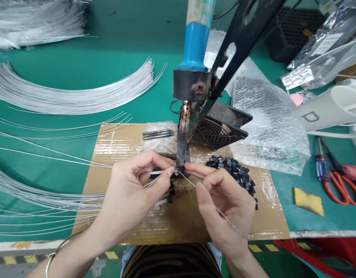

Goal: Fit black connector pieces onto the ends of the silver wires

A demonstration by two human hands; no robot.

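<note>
A soldering iron, clamped in a black stand, points down with its tip between my hands. My left hand is closed, thumb and fingers pinching thin white wires with their ends at the tip. My right hand is closed around a thin strand of solder wire, which runs from the tip across the palm. The index finger of that hand reaches close to the tip. Whatever small part sits under the tip is mostly hidden by my fingertips.
Bundled white wires lie at left, with more loose wires nearer. Small black parts are heaped on the cardboard. A black fan stands behind. Bubble wrap, scissors, a screwdriver and a yellow sponge lie right.
</note>
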